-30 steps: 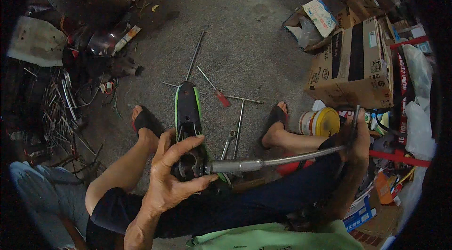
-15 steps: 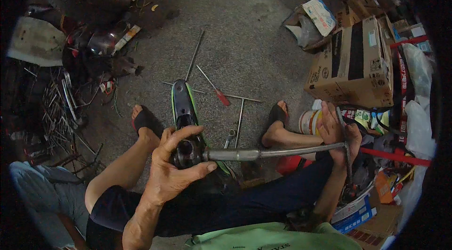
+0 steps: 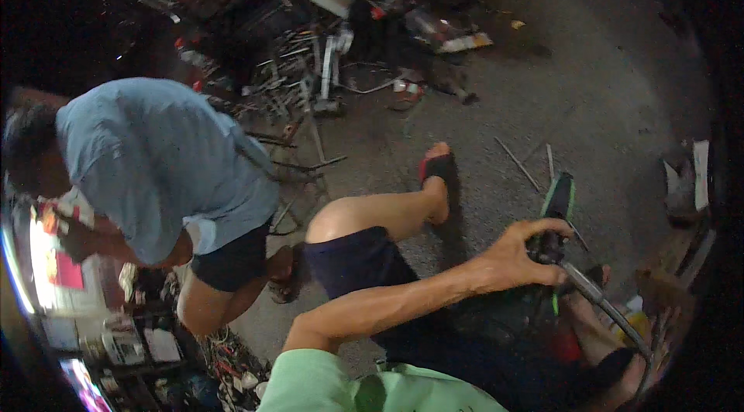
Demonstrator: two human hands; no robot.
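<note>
My left hand [image 3: 515, 261] is closed around a dark round metal fitting [image 3: 546, 248], thumb and fingers on opposite sides. From that fitting a long steel wrench bar [image 3: 606, 305] slopes down to the right. Its far end reaches my right hand [image 3: 657, 358], dim and partly blurred at the picture's edge, with fingers looking stretched out along the crossbar. Beyond the fitting lies a long dark piece with bright green edges [image 3: 559, 196], its kind unclear. Thin metal rods [image 3: 517, 164] rest on the floor past it.
A person in a blue shirt [image 3: 159, 164] bends forward at my left. Piled metal tools [image 3: 306, 67] cover the floor at the upper left, with a loose rod [image 3: 316, 137] nearby. Cardboard [image 3: 666, 288] stands at the right. My sandalled foot [image 3: 436, 179] is on the concrete floor.
The view has swung left, so my hands and the wrench appear farther right and the other person comes into sight. My left hand still holds the fitting.
</note>
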